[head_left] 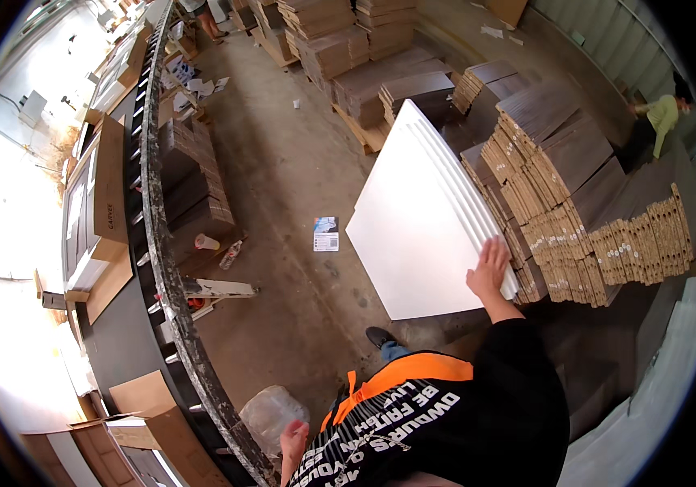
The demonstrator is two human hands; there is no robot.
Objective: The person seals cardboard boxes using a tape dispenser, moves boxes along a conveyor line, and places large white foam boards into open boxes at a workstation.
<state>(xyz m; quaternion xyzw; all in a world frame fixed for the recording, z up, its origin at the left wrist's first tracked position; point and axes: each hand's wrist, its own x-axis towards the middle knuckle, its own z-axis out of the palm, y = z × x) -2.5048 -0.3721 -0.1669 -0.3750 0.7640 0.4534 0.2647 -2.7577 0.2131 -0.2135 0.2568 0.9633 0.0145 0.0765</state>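
- I have the right hand (490,268) laid on the white panels (421,223), its fingers straight and slightly spread, with nothing closed inside them.
- The white panels run forward and leftward from under that hand, a broad blank face on top and several stepped edges down the right side; I cannot tell what bears their weight.
- Just right of the right hand, and beyond it, I see brown boards (543,162) in tight stacks, their rough tan edges facing me.
- The left hand (294,441) is low and well to the left of the right one, only partly in my view; I cannot tell how its fingers are set or whether it holds anything.
- Right by the left hand is a crumpled clear plastic bag (271,414); I cannot tell whether they touch.
- Well left of the right hand, beyond the panels' left corner, a leaflet (326,234) lies on the concrete floor (283,174).
- Farther left, past the left hand, I see a long conveyor (171,288) with open cardboard cartons (110,183) along it.
- Far forward and right of the right hand, a co-worker (661,122) in a yellow-green top is near the corrugated wall (599,36).
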